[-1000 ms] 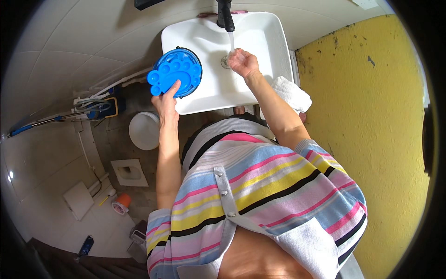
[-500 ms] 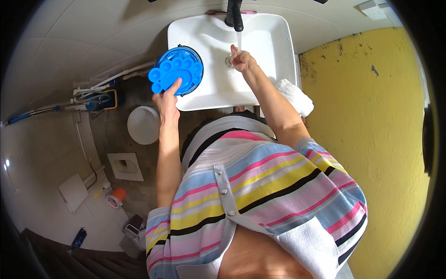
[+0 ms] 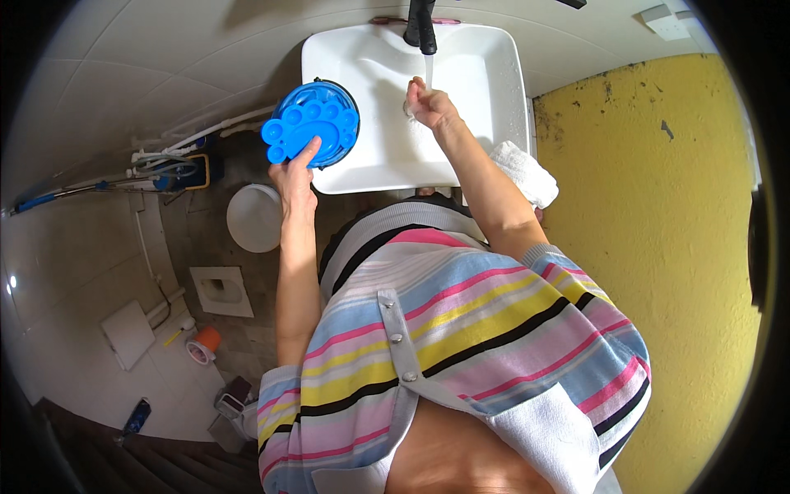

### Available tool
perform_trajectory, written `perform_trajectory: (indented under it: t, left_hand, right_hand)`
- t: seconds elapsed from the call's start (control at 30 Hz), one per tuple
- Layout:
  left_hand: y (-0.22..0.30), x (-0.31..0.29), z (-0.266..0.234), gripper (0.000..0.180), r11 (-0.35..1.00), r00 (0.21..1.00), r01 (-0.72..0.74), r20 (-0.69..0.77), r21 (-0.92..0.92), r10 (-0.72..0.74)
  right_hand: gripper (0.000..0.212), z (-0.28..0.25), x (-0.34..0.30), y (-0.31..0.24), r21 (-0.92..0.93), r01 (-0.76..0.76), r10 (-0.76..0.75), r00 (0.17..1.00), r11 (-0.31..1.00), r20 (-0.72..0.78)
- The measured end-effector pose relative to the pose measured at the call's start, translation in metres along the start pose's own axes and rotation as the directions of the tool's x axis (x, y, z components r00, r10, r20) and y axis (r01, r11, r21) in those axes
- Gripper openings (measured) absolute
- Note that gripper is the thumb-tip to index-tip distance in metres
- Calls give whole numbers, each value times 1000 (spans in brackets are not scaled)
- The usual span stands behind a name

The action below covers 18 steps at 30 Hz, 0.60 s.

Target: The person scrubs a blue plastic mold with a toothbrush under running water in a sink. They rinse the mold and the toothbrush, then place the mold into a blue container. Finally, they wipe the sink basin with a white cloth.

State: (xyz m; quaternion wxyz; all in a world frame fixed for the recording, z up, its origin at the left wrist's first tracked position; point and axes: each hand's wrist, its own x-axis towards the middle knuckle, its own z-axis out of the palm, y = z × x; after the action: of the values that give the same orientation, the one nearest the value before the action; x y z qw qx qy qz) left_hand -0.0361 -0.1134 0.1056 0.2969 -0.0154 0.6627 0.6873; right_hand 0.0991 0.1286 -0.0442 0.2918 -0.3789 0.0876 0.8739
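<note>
My left hand (image 3: 294, 174) is closed on the near edge of a blue paint palette (image 3: 331, 136) with several round wells and a larger oval one, its thumb lying on top. The palette lies over a round blue bucket (image 3: 295, 93) with a dark rim, at the left edge of the white sink (image 3: 490, 78). Whether the hand also grips the bucket is hidden. Under the running black tap (image 3: 425, 37), my right hand (image 3: 433, 107) has its fingers bent together in the water stream. Anything between those fingers cannot be made out.
A white cloth (image 3: 525, 174) hangs at the sink's right front corner, by the yellow wall (image 3: 650, 206). On the floor at left stand a white bucket (image 3: 254, 218), a squat toilet (image 3: 222, 291) and an orange container (image 3: 206, 342). A blue mop (image 3: 49, 199) leans farther left.
The fingers of my right hand have drawn closer together under the water, and the raised finger has lowered slightly. My left hand and the palette have hardly moved.
</note>
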Motion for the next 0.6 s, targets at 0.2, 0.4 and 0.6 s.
perform_trajectory:
  t: [0.2, 0.4, 0.6]
  left_hand:
    - [2, 2, -2, 42, 1000, 1000, 12, 14, 15, -12]
    - [0, 6, -3, 43, 999, 999, 31, 42, 27, -32]
    - [0, 8, -3, 41, 999, 999, 49, 20, 11, -49]
  right_hand:
    - [17, 16, -28, 3, -9, 55, -55, 998, 998, -2]
    - [8, 27, -18, 0, 19, -35, 37, 993, 999, -115]
    - [12, 52, -30, 16, -291, 39, -44, 999, 956, -11]
